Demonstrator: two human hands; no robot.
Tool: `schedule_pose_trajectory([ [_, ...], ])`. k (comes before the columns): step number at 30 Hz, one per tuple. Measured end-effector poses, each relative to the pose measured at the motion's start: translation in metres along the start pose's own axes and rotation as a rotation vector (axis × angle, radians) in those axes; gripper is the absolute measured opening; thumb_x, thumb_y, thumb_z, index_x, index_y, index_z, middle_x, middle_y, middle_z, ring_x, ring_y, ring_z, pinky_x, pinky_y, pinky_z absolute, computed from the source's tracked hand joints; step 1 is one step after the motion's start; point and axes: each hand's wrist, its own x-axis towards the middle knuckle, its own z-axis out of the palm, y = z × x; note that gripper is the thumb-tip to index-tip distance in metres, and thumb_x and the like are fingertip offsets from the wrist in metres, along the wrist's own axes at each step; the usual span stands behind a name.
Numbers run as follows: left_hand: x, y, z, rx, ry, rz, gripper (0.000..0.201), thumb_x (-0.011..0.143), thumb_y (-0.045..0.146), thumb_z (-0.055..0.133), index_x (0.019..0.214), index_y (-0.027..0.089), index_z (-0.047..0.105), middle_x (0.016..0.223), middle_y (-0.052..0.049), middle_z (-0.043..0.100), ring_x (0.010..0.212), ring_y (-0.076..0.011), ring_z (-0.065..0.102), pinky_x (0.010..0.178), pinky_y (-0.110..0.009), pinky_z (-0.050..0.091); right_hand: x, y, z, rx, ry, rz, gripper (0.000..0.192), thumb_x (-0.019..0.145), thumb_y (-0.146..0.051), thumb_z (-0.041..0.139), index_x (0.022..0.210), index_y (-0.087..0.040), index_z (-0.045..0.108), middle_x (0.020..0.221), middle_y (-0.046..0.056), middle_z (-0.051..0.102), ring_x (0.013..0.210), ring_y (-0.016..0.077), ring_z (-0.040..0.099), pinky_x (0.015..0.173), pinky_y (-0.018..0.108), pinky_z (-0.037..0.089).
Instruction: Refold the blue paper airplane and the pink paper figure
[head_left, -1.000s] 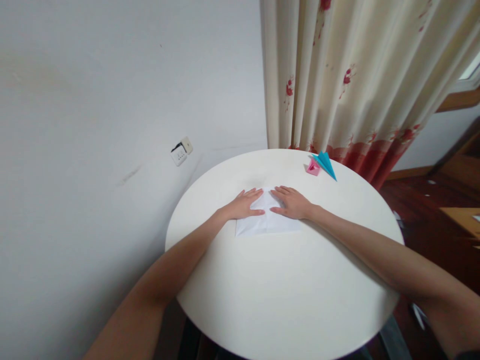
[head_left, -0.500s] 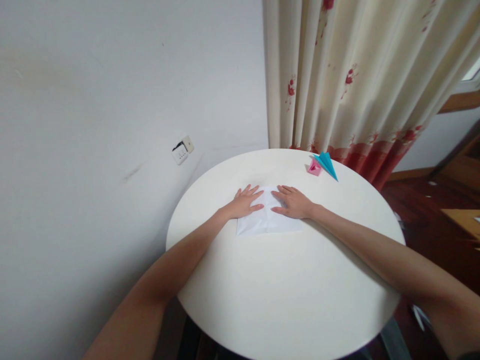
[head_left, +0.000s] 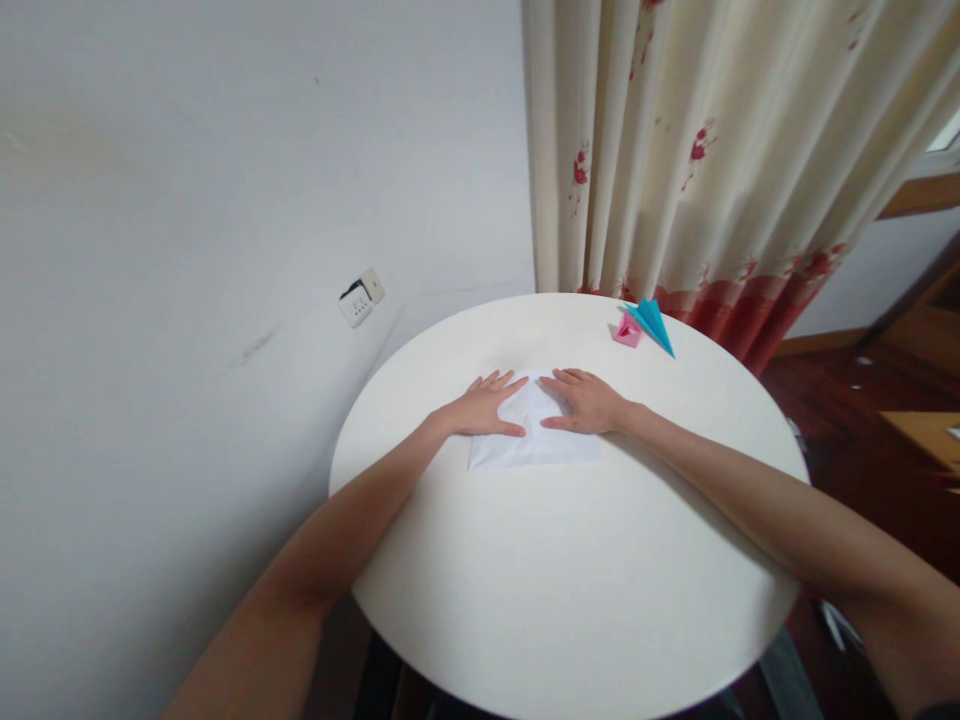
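Observation:
A white sheet of paper (head_left: 534,445) lies on the round white table (head_left: 570,580), its far corners folded in toward a point. My left hand (head_left: 486,407) lies flat on the sheet's left fold, fingers spread. My right hand (head_left: 585,401) presses flat on the right fold. Both palms face down and neither grips the paper.
A pink folded paper piece (head_left: 627,331) and a blue paper plane (head_left: 651,324) sit at the table's far edge. Behind them hangs a cream curtain with red flowers (head_left: 697,150). A wall socket (head_left: 360,298) is on the white wall at left. Wooden floor lies at right.
My left thumb has slid a little along the fold toward the centre. Otherwise both hands stay on the paper; the view shifted slightly.

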Motion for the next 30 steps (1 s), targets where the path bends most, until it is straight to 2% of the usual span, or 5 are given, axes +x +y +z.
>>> schedule_pose_trajectory([
  [5,-0.001,0.002,-0.002,-0.032,0.035,0.056,0.114,0.074,0.080,0.058,0.160,0.021,0.012,0.165,-0.013,0.013,0.153,-0.0314,0.012,0.121,-0.043,0.013,0.001,-0.002,-0.003,-0.006,0.016,0.006,0.094,0.083,-0.078,0.050,0.152,-0.015,0.039,0.149,0.020,0.047,0.135,0.0375,0.045,0.110,0.047,0.037],
  [12,-0.003,0.007,-0.007,-0.108,0.064,0.098,0.103,0.077,0.065,0.068,0.158,0.023,0.022,0.163,-0.009,0.025,0.150,-0.0257,0.024,0.120,-0.034,0.019,0.001,-0.004,-0.008,0.043,0.013,-0.001,0.087,0.083,-0.076,0.052,0.147,-0.018,0.044,0.139,0.015,0.058,0.122,0.0356,0.055,0.105,0.045,0.040],
  [18,-0.003,0.008,-0.007,-0.132,0.051,0.066,0.098,0.079,0.057,0.071,0.156,0.017,0.027,0.160,-0.013,0.030,0.148,-0.0265,0.029,0.119,-0.032,0.023,-0.001,-0.009,-0.013,0.021,0.013,0.000,0.078,0.084,-0.075,0.052,0.139,-0.019,0.052,0.126,0.014,0.066,0.113,0.0344,0.058,0.098,0.043,0.044],
  [22,-0.003,0.007,-0.007,-0.175,0.036,0.097,0.090,0.080,0.054,0.071,0.154,0.018,0.034,0.159,-0.011,0.032,0.149,-0.0253,0.028,0.121,-0.034,0.022,-0.002,-0.009,-0.015,0.025,0.009,-0.006,0.073,0.086,-0.074,0.051,0.134,-0.019,0.055,0.123,0.014,0.067,0.113,0.0336,0.058,0.097,0.043,0.043],
  [30,-0.002,0.002,-0.004,-0.180,0.070,0.112,0.078,0.083,0.055,0.067,0.149,0.023,0.043,0.162,-0.007,0.028,0.151,-0.0238,0.023,0.122,-0.035,0.018,0.002,-0.005,-0.006,0.046,0.061,0.042,0.064,0.088,-0.067,0.054,0.132,-0.020,0.058,0.133,0.014,0.060,0.123,0.0320,0.051,0.102,0.043,0.040],
])
